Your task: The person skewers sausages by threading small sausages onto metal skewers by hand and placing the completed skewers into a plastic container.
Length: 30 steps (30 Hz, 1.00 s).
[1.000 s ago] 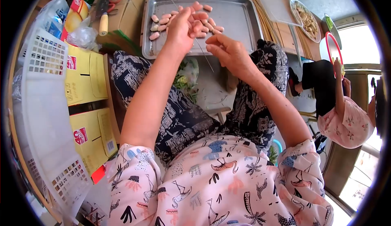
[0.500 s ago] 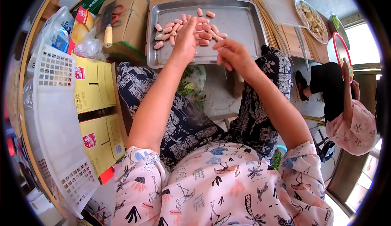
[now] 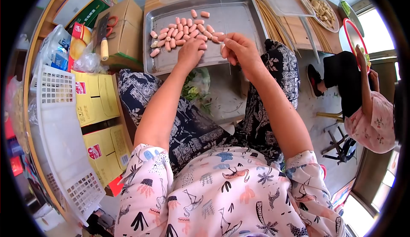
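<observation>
Small pink sausages (image 3: 183, 30) lie in a loose pile in a shallow metal tray (image 3: 245, 13). At the pile's near edge is my left hand (image 3: 191, 54), its fingers curled, with the pink end of one sausage showing at the fingertips. My right hand (image 3: 242, 52) is to the right, over the tray's front edge. Its thumb and fingers pinch a thin skewer (image 3: 230, 68), which stands out as a fine line above and below the hand. The inner fingers of both hands are partly hidden.
Bamboo skewers (image 3: 273, 21) lie right of the tray, near a plate of cut food (image 3: 320, 8). Scissors (image 3: 112, 23) and a wooden-handled knife (image 3: 104, 49) rest on a cardboard box (image 3: 130, 27) at left. Another person (image 3: 369, 121) sits at right, holding a red-rimmed bowl (image 3: 347, 34).
My left hand has come down from above the pile to its near edge, and its fingers have curled. My right hand has closed into a pinch. The whole view has shifted slightly.
</observation>
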{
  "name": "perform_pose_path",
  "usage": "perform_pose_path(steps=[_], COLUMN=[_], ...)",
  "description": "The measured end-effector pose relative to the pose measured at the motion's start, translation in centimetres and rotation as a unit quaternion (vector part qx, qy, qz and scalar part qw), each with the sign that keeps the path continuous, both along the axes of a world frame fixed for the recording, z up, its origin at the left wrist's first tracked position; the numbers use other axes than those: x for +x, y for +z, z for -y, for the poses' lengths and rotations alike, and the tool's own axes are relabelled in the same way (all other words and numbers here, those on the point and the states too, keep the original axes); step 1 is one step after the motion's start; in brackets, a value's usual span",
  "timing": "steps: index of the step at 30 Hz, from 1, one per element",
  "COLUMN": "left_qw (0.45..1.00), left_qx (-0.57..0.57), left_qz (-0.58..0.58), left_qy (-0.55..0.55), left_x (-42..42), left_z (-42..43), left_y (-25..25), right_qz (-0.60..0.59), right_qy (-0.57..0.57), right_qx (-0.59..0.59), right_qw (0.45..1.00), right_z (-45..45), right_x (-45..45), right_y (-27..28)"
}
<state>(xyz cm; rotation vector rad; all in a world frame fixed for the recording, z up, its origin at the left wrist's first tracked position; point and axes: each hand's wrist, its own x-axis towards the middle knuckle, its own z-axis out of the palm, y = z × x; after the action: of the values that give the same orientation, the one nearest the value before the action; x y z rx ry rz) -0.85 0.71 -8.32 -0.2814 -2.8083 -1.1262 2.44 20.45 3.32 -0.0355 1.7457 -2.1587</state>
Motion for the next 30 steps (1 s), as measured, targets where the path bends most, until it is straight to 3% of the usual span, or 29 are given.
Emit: perform_pose_path(steps=[2, 4, 6, 7, 8, 9, 10, 12, 13, 15, 24, 30], left_qw=[0.993, 0.991, 0.993, 0.993, 0.986, 0.942, 0.943, 0.850, 0.851, 0.775, 0.697, 0.687], left_qx=[-0.107, -0.108, -0.091, -0.091, 0.084, 0.255, 0.254, 0.470, 0.470, 0.591, 0.681, 0.697], left_qz=[-0.044, -0.073, 0.068, 0.068, 0.140, 0.208, 0.207, 0.231, 0.229, 0.222, 0.224, 0.205], left_qy=[-0.013, -0.022, 0.019, 0.019, 0.040, 0.058, 0.056, 0.045, 0.044, 0.003, 0.013, 0.010], left_x=[0.2, 0.2, -0.1, -0.4, -1.0, -1.4, -1.6, -1.5, -1.8, -2.2, -1.5, -1.9], left_z=[-0.3, -0.5, -0.9, -0.8, -0.7, -0.6, -0.3, 0.4, 0.8, 1.7, 2.8, 3.2], left_y=[-0.1, -0.1, 0.8, 1.2, 1.8, 2.4, 3.0, 4.8, 4.9, 5.0, 6.3, 5.9], right_qz=[0.005, 0.012, 0.021, 0.023, 0.024, 0.028, 0.026, 0.054, 0.059, 0.059, 0.068, 0.056], right_qy=[0.001, 0.007, 0.014, 0.028, 0.042, 0.040, 0.038, 0.051, 0.062, 0.073, 0.098, 0.114], right_qx=[0.028, 0.004, -0.019, -0.025, -0.031, -0.022, -0.022, -0.012, -0.006, 0.006, 0.028, 0.031], right_qw=[1.000, 1.000, 1.000, 0.999, 0.998, 0.999, 0.999, 0.997, 0.996, 0.996, 0.992, 0.991], right_z=[0.0, -0.3, -0.9, -1.5, -2.0, -2.5, -2.8, -3.1, -2.9, -2.4, -1.1, -1.1], right_x=[0.1, 0.3, 0.9, 1.6, 2.2, 2.7, 3.3, 4.3, 4.7, 5.1, 5.0, 5.1], right_y=[0.2, 0.4, 1.3, 2.3, 2.9, 2.7, 2.7, 2.7, 2.8, 2.6, 2.1, 1.9])
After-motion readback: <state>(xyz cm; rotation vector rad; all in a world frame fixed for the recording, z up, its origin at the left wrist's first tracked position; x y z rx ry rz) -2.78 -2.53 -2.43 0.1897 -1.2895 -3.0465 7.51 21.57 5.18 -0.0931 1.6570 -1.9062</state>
